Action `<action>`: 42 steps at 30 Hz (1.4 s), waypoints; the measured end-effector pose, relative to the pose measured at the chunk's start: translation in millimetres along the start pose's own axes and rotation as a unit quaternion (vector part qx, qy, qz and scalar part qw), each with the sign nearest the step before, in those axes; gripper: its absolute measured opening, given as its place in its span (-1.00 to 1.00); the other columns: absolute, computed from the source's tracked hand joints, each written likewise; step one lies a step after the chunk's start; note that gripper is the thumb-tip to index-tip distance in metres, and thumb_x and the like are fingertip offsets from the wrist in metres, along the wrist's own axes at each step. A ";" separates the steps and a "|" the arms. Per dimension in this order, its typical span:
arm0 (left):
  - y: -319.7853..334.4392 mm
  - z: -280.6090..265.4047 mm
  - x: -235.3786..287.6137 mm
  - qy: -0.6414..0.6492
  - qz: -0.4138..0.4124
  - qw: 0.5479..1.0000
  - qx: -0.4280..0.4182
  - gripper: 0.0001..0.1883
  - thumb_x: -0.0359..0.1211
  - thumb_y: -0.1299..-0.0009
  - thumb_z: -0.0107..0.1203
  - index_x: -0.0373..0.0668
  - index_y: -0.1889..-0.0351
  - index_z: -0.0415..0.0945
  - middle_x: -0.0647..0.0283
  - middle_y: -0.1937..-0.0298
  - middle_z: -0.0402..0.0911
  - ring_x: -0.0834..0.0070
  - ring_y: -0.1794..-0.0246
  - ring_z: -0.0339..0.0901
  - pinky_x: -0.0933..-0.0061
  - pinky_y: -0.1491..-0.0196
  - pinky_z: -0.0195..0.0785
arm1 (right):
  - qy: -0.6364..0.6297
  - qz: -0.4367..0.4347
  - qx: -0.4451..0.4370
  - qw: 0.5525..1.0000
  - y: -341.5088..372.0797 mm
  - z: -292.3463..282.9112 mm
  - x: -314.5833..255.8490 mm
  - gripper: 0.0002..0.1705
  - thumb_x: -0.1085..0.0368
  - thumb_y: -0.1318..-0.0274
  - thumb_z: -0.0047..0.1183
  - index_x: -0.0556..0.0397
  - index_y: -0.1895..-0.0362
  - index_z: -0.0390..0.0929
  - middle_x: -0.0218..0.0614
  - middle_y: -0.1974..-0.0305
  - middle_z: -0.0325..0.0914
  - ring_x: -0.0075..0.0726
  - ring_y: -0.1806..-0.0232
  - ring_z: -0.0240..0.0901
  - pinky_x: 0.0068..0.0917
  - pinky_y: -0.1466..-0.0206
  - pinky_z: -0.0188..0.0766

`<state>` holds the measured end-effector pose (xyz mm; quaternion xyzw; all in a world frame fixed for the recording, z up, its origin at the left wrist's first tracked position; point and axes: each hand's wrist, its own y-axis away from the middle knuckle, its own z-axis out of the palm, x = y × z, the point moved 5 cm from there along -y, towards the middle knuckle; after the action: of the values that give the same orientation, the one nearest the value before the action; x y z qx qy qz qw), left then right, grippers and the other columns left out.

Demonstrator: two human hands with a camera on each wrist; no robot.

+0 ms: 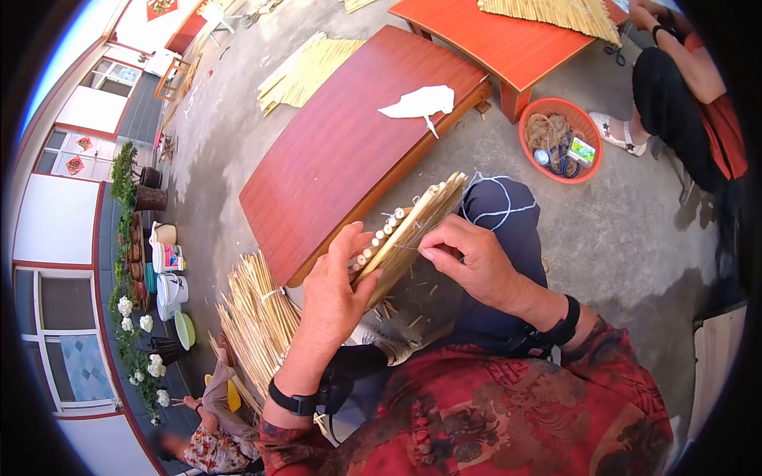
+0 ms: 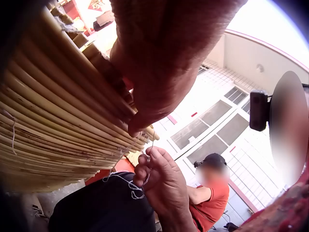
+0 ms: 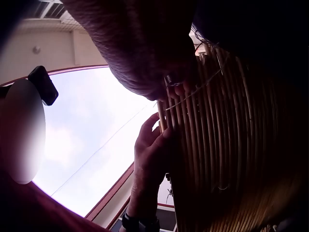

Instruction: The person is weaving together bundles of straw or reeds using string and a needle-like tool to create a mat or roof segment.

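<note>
while my left hand [image 1: 333, 282] is gripping the reed mat [image 1: 435, 208] by its edge, my right hand [image 1: 474, 263] is pinching a needle [image 1: 408, 247], pale thread [image 1: 517, 210] looping over my knee [image 1: 520, 238].

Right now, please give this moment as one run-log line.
left hand: holds stalk mat | right hand: pinches thin needle-like piece at stalk mat | pale string: loops over dark trouser leg

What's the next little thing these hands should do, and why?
Probably the right hand should ease the needle in at the edge of the mat: it pinches the needle right by that edge, the left hand holds the mat there, and slack thread lies over the knee. Whether the needle's tip is already in, I can't tell.
</note>
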<state>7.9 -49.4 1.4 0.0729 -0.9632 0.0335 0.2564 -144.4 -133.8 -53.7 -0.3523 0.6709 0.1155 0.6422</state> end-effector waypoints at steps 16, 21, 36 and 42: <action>-6.6 2.5 0.6 0.077 0.025 0.996 0.036 -0.58 -0.57 -0.17 0.18 -0.21 -0.02 0.43 0.13 0.07 0.58 0.38 0.07 0.55 0.50 0.01 0.37 | 0.005 -0.002 0.005 1.000 -3.3 1.3 2.1 -0.92 0.39 -0.07 0.06 0.07 0.32 0.45 -0.22 0.44 0.40 -0.16 0.44 0.42 -0.41 0.38 0.34; -10.9 0.2 1.6 0.096 0.046 0.994 0.026 -0.60 -0.57 -0.19 0.17 -0.21 -0.01 0.42 0.15 0.08 0.58 0.38 0.08 0.55 0.47 0.02 0.37 | 0.008 -0.012 -0.003 1.000 -3.8 3.8 0.5 -0.92 0.36 -0.08 0.06 0.06 0.32 0.46 -0.22 0.44 0.43 -0.17 0.44 0.44 -0.40 0.38 0.35; -16.8 -5.1 -17.0 0.108 -0.040 0.993 0.032 -0.58 -0.55 -0.26 0.10 -0.18 -0.11 0.39 0.19 0.03 0.56 0.50 0.06 0.51 0.50 0.00 0.35 | -0.005 0.070 -0.046 0.997 -10.0 9.1 2.8 -0.88 0.36 -0.11 0.00 0.10 0.26 0.39 -0.09 0.43 0.50 0.04 0.34 0.49 -0.26 0.32 0.41; -19.9 -6.1 -22.6 0.113 0.011 0.993 0.029 -0.53 -0.52 -0.23 0.13 -0.11 -0.13 0.37 0.08 0.02 0.55 0.32 0.01 0.54 0.41 0.01 0.40 | 0.105 -0.008 -0.045 0.993 -16.2 6.7 -0.6 -0.86 0.28 -0.09 0.03 0.05 0.34 0.40 -0.15 0.51 0.50 0.00 0.42 0.50 -0.25 0.40 0.42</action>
<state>33.4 -65.6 -4.1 0.0660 -0.9275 0.0720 0.3608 -129.1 -141.3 -49.3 -0.3963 0.7261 0.1022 0.5526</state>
